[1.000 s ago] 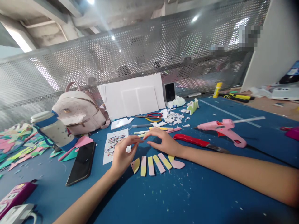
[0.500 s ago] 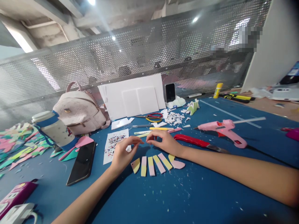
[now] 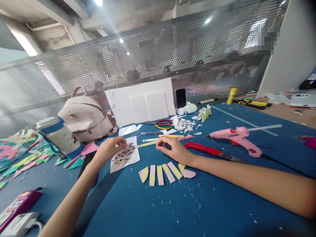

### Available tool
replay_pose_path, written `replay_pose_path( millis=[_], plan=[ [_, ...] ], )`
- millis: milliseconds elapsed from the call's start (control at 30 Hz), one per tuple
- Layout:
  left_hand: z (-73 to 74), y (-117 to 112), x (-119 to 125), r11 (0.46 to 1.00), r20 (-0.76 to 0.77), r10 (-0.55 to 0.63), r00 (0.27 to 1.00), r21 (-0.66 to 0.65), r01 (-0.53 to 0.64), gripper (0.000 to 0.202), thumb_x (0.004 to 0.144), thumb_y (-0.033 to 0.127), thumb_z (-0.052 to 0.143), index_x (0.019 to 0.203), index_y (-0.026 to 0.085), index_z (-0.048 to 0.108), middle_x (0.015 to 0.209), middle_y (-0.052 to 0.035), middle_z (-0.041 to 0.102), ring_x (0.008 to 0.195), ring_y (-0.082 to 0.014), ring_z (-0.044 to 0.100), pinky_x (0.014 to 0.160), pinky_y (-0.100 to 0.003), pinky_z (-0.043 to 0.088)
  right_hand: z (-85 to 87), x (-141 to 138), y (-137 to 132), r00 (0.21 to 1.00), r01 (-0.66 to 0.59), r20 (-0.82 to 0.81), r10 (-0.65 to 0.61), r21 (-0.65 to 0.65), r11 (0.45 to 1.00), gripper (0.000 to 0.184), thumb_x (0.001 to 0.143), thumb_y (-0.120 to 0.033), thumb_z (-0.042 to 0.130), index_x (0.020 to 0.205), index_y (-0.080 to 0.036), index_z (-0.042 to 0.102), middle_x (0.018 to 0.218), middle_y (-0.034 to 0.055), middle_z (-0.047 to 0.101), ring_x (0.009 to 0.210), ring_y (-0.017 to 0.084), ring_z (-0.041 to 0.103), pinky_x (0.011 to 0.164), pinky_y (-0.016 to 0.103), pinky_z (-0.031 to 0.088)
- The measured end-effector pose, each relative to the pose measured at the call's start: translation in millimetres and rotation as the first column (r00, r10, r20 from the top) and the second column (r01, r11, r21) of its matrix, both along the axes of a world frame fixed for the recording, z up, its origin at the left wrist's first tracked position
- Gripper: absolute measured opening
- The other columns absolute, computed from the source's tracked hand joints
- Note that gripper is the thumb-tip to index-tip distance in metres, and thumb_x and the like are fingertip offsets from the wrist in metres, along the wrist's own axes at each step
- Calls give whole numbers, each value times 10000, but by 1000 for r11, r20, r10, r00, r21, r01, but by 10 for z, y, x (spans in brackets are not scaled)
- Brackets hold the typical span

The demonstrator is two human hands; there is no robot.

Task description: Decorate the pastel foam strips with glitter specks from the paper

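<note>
Moved since the earlier frame: the left hand [image 3: 110, 148] has swung away from its spot just above the fan of six flat foam strips, each part pink and part yellow [image 3: 160, 173]. It now sits left of them, on a white paper sheet speckled with tiny coloured bits [image 3: 126, 156], which lies at a slightly different angle than before. The right hand [image 3: 174, 149] has barely shifted.

Nearest, below the foam strips, the blue matte counter [image 3: 187, 210] is dusted with pale crumbs. The strips themselves lie side by side in a shallow arc, the outer ones round-ended. Judging by this, cutting and laying out are done, and nothing visibly joins the pieces.

Just above the fan's right end, the right hand rests with fingers curled, thumb and forefinger pinched together. Whether anything tiny sits between them cannot be told. The left hand's fingers are bunched at the sheet's upper edge, and whether they grip it or only press on it cannot be told either.

Right of the strips lies a red-handled utility knife [image 3: 204, 149], and beyond it a glossy pink plastic glue gun [image 3: 234, 134] with a clear stick in its back. Far left stand a white bottle with blue bands [image 3: 58, 136] and a heap of colourful offcuts [image 3: 17, 153].

Behind the strips are white snippets [image 3: 184, 125], red-and-yellow scissors [image 3: 161, 124] and a pale pink textured backpack [image 3: 84, 118]. Furthest back, white foam boards [image 3: 140, 102] lean against a perforated metal screen [image 3: 185, 56].
</note>
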State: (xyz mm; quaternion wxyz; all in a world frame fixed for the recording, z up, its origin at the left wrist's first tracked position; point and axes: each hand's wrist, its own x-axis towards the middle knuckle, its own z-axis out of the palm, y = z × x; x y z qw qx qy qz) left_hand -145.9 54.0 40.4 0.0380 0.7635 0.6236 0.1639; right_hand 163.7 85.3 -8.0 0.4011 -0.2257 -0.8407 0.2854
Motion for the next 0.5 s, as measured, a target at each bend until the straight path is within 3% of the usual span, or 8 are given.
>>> replay_pose_path(
  millis=[67, 200, 333, 500],
  plan=[
    [20, 56, -231, 990, -47, 65, 997, -119, -70, 192, 825, 355, 588, 794, 208, 708, 804, -25, 740, 753, -211, 671, 646, -272, 437, 0, 1, -1, 1000, -3, 1, 3, -2, 1000, 95, 958, -228, 553, 876, -202, 592, 890, 16, 625, 802, 144, 566, 693, 272, 441],
    [14, 97, -502, 959, -63, 31, 998, -280, -47, 173, 729, 289, 590, 773, 192, 727, 759, -41, 748, 753, -224, 687, 664, -267, 461, 6, 3, -6, 1000, -2, 9, 2, -3, 1000, 96, 956, -230, 555, 874, -202, 596, 895, 19, 623, 798, 147, 561, 701, 276, 446],
    [19, 81, -573, 922, -59, -4, 998, -387, -19, 201, 662, 228, 560, 726, 197, 748, 742, -35, 766, 728, -227, 704, 648, -260, 477, 14, 3, -7, 1000, 2, 13, -2, 1, 1000, 100, 956, -235, 555, 873, -201, 599, 899, 24, 623, 804, 152, 562, 705, 279, 449],
    [41, 62, -557, 906, -65, -3, 998, -423, -25, 206, 664, 270, 595, 754, 196, 765, 793, -44, 781, 781, -246, 715, 685, -276, 488, 12, 2, -5, 1000, -1, 11, 1, 0, 1000, 105, 958, -243, 552, 874, -201, 601, 905, 28, 625, 804, 154, 564, 696, 278, 449]
  ],
)
